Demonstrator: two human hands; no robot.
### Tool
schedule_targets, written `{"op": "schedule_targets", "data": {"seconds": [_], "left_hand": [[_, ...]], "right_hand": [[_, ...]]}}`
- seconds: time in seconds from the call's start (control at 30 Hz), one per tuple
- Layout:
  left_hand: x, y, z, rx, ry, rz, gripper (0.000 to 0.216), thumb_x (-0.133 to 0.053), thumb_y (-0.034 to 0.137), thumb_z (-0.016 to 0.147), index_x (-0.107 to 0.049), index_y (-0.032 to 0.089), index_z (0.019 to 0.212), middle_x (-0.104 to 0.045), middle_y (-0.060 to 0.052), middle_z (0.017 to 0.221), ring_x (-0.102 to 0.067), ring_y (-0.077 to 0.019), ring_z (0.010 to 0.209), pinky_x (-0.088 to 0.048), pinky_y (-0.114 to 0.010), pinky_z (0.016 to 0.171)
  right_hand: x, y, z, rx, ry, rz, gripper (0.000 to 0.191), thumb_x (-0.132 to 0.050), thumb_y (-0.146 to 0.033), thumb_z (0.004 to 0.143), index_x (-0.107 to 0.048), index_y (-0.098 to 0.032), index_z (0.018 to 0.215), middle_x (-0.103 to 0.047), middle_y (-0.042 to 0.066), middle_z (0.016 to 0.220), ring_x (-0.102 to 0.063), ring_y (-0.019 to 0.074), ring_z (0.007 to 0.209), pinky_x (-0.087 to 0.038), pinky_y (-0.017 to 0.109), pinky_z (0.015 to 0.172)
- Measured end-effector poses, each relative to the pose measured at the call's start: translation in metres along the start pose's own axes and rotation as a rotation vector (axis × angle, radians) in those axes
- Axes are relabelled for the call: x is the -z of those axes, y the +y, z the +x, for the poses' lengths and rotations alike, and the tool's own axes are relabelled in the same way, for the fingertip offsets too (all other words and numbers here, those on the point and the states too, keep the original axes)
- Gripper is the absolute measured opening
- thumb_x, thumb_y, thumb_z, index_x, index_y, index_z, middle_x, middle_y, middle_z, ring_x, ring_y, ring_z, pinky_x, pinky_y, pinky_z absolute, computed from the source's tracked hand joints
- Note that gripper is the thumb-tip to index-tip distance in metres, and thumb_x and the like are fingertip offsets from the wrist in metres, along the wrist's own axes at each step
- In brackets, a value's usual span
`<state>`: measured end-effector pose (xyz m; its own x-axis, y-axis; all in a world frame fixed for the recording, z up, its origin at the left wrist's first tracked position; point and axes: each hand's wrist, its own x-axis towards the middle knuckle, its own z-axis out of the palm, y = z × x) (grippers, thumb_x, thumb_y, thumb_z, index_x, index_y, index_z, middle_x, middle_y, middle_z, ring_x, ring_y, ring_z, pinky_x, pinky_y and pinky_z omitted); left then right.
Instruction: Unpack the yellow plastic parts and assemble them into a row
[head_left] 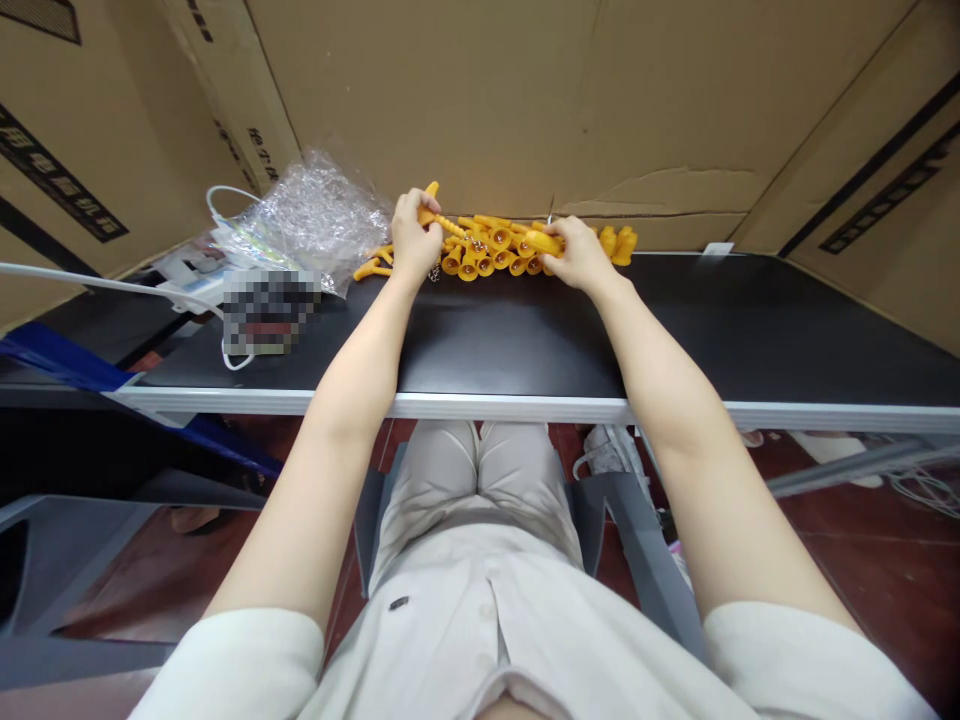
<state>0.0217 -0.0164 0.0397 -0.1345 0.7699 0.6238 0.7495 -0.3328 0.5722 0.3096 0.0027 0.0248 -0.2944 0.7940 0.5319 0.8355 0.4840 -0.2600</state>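
On the black tabletop by the cardboard wall lies a row of yellow pieces (484, 265) with flared, cup-shaped open ends facing me. My left hand (415, 235) is closed on a thin, ridged yellow piece (452, 228) at the row's left end. A small metal chain (474, 242) hangs close to that piece. At the right part of the row, my right hand (579, 252) has its fingers closed around a rounded yellow piece (541, 241). More yellow pieces (619, 243) lie just beyond it. Some stick out under my left wrist.
A crumpled clear plastic bag (322, 215) lies left of the row. Near it are a blurred-out dark object (270, 312) and a white cable (112, 278). Cardboard panels (487, 100) enclose the black table (517, 340) at the back and sides. A pale metal edge (510, 407) runs along its front.
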Motion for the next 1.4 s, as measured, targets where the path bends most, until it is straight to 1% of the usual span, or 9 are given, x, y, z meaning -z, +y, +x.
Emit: {"op": "schedule_targets", "data": {"seconds": [0.23, 0.4, 0.5, 0.63, 0.77, 0.9, 1.13, 1.3, 1.4], "left_hand": [[-0.021, -0.008, 0.007, 0.001, 0.036, -0.172, 0.017, -0.055, 0.013, 0.091, -0.062, 0.022, 0.103, -0.069, -0.004, 0.109, -0.067, -0.024, 0.117, -0.055, -0.039, 0.107], [-0.022, -0.004, 0.005, -0.009, 0.03, -0.171, 0.015, -0.06, 0.013, 0.09, -0.061, 0.022, 0.101, -0.068, -0.004, 0.109, -0.066, -0.025, 0.119, -0.051, -0.041, 0.112], [-0.021, 0.0, 0.0, -0.04, -0.079, -0.182, 0.016, -0.063, 0.014, 0.09, -0.06, 0.023, 0.103, -0.067, -0.003, 0.107, -0.067, -0.0255, 0.117, -0.052, -0.043, 0.11], [-0.016, 0.008, -0.014, -0.091, -0.312, -0.146, 0.033, -0.064, 0.012, 0.089, -0.058, 0.025, 0.119, -0.067, -0.003, 0.114, -0.068, -0.0246, 0.115, -0.05, -0.043, 0.109], [-0.007, 0.015, -0.025, -0.166, -0.401, -0.028, 0.044, -0.062, 0.014, 0.089, -0.056, 0.023, 0.131, -0.07, -0.009, 0.125, -0.064, -0.0292, 0.125, -0.045, -0.042, 0.115], [-0.005, 0.017, -0.026, -0.155, -0.384, 0.097, 0.044, -0.064, 0.015, 0.084, -0.061, 0.022, 0.128, -0.073, -0.01, 0.12, -0.065, -0.0336, 0.123, -0.046, -0.042, 0.112], [-0.009, 0.014, -0.023, -0.138, -0.322, 0.131, 0.042, -0.064, 0.015, 0.082, -0.063, 0.025, 0.122, -0.073, -0.005, 0.107, -0.068, -0.0304, 0.11, -0.048, -0.036, 0.103], [-0.009, 0.013, -0.022, -0.108, -0.301, 0.104, 0.042, -0.064, 0.012, 0.08, -0.064, 0.025, 0.12, -0.073, -0.004, 0.103, -0.068, -0.0296, 0.109, -0.049, -0.036, 0.102], [-0.009, 0.012, -0.021, -0.12, -0.291, 0.079, 0.038, -0.064, 0.011, 0.08, -0.063, 0.024, 0.116, -0.073, -0.004, 0.105, -0.069, -0.0288, 0.108, -0.05, -0.037, 0.101]], "right_hand": [[-0.011, -0.021, -0.001, 0.116, -0.074, 0.062, 0.044, -0.067, -0.034, 0.085, -0.069, -0.019, 0.125, -0.069, 0.015, 0.129, -0.063, 0.0381, 0.122, -0.048, 0.056, 0.113], [-0.008, -0.036, -0.005, 0.132, -0.067, 0.104, 0.043, -0.066, -0.041, 0.087, -0.07, -0.021, 0.125, -0.07, 0.014, 0.129, -0.063, 0.0358, 0.119, -0.05, 0.053, 0.11], [-0.007, -0.042, -0.007, 0.132, -0.067, 0.115, 0.043, -0.065, -0.046, 0.09, -0.071, -0.022, 0.126, -0.07, 0.014, 0.126, -0.063, 0.0357, 0.119, -0.05, 0.053, 0.11], [-0.005, -0.041, -0.008, 0.137, -0.076, 0.102, 0.049, -0.065, -0.051, 0.091, -0.07, -0.023, 0.131, -0.069, 0.015, 0.125, -0.06, 0.0401, 0.124, -0.045, 0.061, 0.114], [-0.004, -0.034, -0.007, 0.133, -0.077, 0.086, 0.051, -0.063, -0.05, 0.092, -0.069, -0.022, 0.134, -0.065, 0.017, 0.13, -0.058, 0.0408, 0.128, -0.04, 0.062, 0.119], [-0.006, -0.033, -0.005, 0.155, -0.084, 0.106, 0.05, -0.061, -0.047, 0.095, -0.067, -0.021, 0.138, -0.061, 0.017, 0.134, -0.057, 0.0378, 0.131, -0.039, 0.059, 0.122], [0.0, -0.039, -0.006, 0.149, -0.113, 0.15, 0.053, -0.067, -0.05, 0.093, -0.066, -0.027, 0.141, -0.061, 0.013, 0.132, -0.058, 0.035, 0.128, -0.044, 0.057, 0.119], [0.011, -0.039, -0.008, 0.068, -0.146, 0.228, 0.065, -0.076, -0.048, 0.087, -0.056, -0.027, 0.146, -0.06, 0.012, 0.141, -0.061, 0.0344, 0.125, -0.054, 0.054, 0.108], [0.017, -0.04, -0.009, 0.003, -0.161, 0.272, 0.062, -0.077, -0.048, 0.087, -0.057, -0.027, 0.141, -0.065, 0.011, 0.134, -0.068, 0.0326, 0.118, -0.055, 0.052, 0.105]]}}
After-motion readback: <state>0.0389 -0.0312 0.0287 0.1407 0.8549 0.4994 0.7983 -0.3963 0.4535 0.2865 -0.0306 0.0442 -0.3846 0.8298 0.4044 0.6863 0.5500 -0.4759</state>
